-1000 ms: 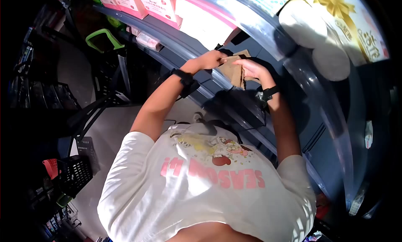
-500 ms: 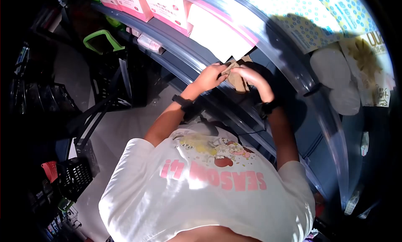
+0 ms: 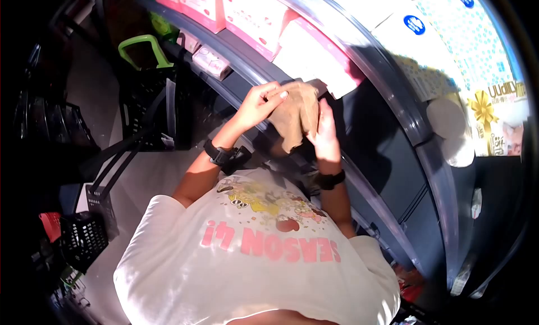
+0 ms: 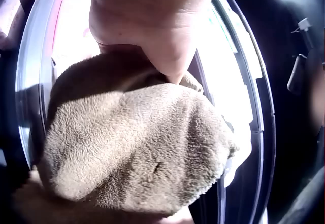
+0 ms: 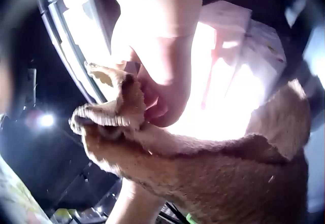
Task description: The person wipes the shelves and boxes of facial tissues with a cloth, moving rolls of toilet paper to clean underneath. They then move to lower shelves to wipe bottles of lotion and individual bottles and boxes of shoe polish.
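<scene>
A brown fuzzy cloth (image 3: 295,114) hangs in folds between the two hands, above the shelf edge. My left hand (image 3: 255,107) pinches its upper left side, thumb on top. On the cloth's right side, my right hand (image 3: 327,131) holds the edge, fingers pointing up. The left wrist view shows the left hand (image 4: 147,23) over the bunched cloth (image 4: 137,143), its fingertips hidden. In the right wrist view, the curled fingers of the right hand (image 5: 162,56) grip a rolled part of the cloth (image 5: 218,176).
Pink and white boxes (image 3: 252,19) line the shelf behind the hands. Blue-patterned packs (image 3: 466,38) and white rolls (image 3: 449,123) stand to the right. A green basket handle (image 3: 145,41) and a black basket (image 3: 84,241) are at left. Clear curved shelf edging (image 3: 387,58) runs alongside.
The cloth has gone from a small bunch to a wider, hanging spread. Both hands have moved apart, the left one to the left. The head view has shifted along the shelf.
</scene>
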Demonstrator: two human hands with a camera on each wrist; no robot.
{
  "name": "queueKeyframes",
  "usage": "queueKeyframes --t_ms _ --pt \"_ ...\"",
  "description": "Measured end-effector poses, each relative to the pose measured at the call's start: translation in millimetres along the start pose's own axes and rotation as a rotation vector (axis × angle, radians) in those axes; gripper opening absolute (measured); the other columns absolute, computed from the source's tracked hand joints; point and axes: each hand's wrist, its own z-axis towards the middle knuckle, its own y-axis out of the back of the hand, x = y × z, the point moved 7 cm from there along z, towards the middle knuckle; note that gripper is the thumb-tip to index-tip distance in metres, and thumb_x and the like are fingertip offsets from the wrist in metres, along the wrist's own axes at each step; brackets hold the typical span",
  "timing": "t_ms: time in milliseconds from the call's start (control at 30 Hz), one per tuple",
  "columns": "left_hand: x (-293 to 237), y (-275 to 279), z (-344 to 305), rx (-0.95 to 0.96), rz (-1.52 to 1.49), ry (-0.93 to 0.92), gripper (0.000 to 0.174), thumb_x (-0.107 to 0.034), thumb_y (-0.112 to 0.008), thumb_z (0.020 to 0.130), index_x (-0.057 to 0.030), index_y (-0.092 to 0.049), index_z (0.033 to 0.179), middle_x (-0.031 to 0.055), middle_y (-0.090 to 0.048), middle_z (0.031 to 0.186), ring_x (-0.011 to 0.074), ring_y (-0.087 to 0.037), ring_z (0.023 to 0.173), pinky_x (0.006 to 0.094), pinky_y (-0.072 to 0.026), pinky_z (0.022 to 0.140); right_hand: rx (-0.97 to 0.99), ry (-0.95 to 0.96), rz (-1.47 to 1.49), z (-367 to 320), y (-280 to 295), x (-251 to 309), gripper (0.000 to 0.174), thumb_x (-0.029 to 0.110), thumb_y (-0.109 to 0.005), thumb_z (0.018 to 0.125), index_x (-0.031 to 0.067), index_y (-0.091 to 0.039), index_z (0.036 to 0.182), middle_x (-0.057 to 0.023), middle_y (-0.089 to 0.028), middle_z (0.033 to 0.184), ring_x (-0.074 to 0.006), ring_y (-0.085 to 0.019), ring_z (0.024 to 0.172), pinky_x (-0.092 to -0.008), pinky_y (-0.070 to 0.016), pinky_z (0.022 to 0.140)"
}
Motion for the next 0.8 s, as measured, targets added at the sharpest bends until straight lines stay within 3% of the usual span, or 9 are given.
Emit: queueKeyframes --t_ms 100,200,233,300,333,433,533,633,800 --pt "14.9 20.5 -2.4 -0.182 -0.206 0.043 0.023 -0.021 -0.049 0.09 0.0007 -0.058 0.093 -0.0029 -0.056 0.077 0.0037 -0.05 0.068 0.0197 -0.0425 0.062 -0.124 -0.03 0.281 5.5 -6.2 -36.5 0.075 0.061 -0.032 0.084 0.0023 -0.032 0.131 -0.0112 -0.04 0.131 -0.0258 -0.038 0.12 -0.0414 -0.0289 0.1" --pt "30.8 31.5 -15.9 -0.251 -0.639 0.218 0.024 -0.021 -0.047 0.091 0.0 -0.058 0.096 0.0 -0.06 0.081 0.0069 -0.055 0.073 0.0217 -0.0454 0.068 0.0 -0.069 0.2 10.4 -18.9 -67.4 0.084 0.067 -0.028 0.08 0.0045 -0.02 0.136 -0.0092 -0.028 0.138 -0.0246 -0.026 0.128 -0.043 -0.0211 0.104" --pt "29.1 35.5 -21.8 -0.247 -0.691 0.245 0.024 -0.021 -0.047 0.091 -0.0002 -0.057 0.098 0.0008 -0.06 0.085 0.0076 -0.055 0.076 0.0221 -0.0457 0.07 0.16 -0.075 0.261 12.4 -26.5 -71.4 0.079 0.061 -0.037 0.083 0.0045 -0.02 0.136 -0.0082 -0.028 0.138 -0.0229 -0.026 0.128 -0.0414 -0.0214 0.104" --pt "16.8 40.6 -29.3 -0.179 -0.731 0.204 0.027 -0.015 -0.05 0.089 -0.0004 -0.05 0.112 0.0033 -0.058 0.098 0.009 -0.054 0.087 0.0238 -0.0449 0.078 0.204 -0.044 0.067 11.9 -33.0 -75.4 0.068 0.042 -0.048 0.086 0.0041 -0.02 0.136 -0.0081 -0.029 0.138 -0.0212 -0.028 0.127 -0.0392 -0.0225 0.104" --pt "9.5 42.7 -35.0 -0.155 -0.724 0.177 0.031 -0.012 -0.051 0.088 -0.001 -0.047 0.116 0.004 -0.057 0.102 0.0097 -0.054 0.091 0.0241 -0.0444 0.08 0.121 -0.073 0.064 11.4 -31.1 -77.0 0.061 0.022 -0.053 0.086 0.0015 -0.021 0.134 -0.0087 -0.032 0.135 -0.02 -0.033 0.124 -0.0368 -0.0258 0.103" --pt "8.4 50.3 -47.3 -0.054 -0.553 0.168 0.041 -0.004 -0.051 0.086 -0.0026 -0.039 0.125 0.0042 -0.054 0.11 0.01 -0.051 0.1 0.0246 -0.0409 0.087 -0.057 -0.034 -0.09 10.4 -22.5 -84.0 0.041 0.01 -0.049 0.085 -0.0041 -0.039 0.123 -0.0118 -0.049 0.121 -0.0216 -0.047 0.112 -0.0354 -0.0328 0.098" --pt "25.8 62.8 -49.9 -0.043 -0.154 0.094 0.038 -0.005 -0.047 0.088 -0.0015 -0.039 0.125 0.004 -0.054 0.11 0.0099 -0.05 0.1 0.0248 -0.0418 0.085 -0.189 0.088 -0.16 7.6 -13.6 -74.7 0.031 0.006 -0.051 0.084 -0.0058 -0.048 0.113 -0.0118 -0.055 0.111 -0.0187 -0.053 0.103 -0.0315 -0.0382 0.091" --pt "31.0 71.6 -64.1 -0.135 -0.231 0.083 0.035 -0.007 -0.048 0.089 -0.0005 -0.041 0.123 0.0044 -0.054 0.108 0.0097 -0.05 0.099 0.0249 -0.0417 0.085 -0.207 0.163 -0.379 10.6 -16.0 -67.4 0.027 0.006 -0.056 0.083 -0.0057 -0.052 0.107 -0.0095 -0.058 0.103 -0.0136 -0.055 0.095 -0.0267 -0.0409 0.084" --pt "22.2 98.1 -83.7 -0.255 -0.352 0.152 0.046 -0.014 -0.057 0.085 -0.0011 -0.038 0.125 0.0053 -0.056 0.105 0.0105 -0.054 0.093 0.025 -0.0448 0.08 -0.142 0.08 -0.426 20.8 -37.1 -79.5 0.032 0.008 -0.056 0.084 -0.0061 -0.05 0.111 -0.0101 -0.057 0.108 -0.0158 -0.054 0.098 -0.0281 -0.0399 0.087"
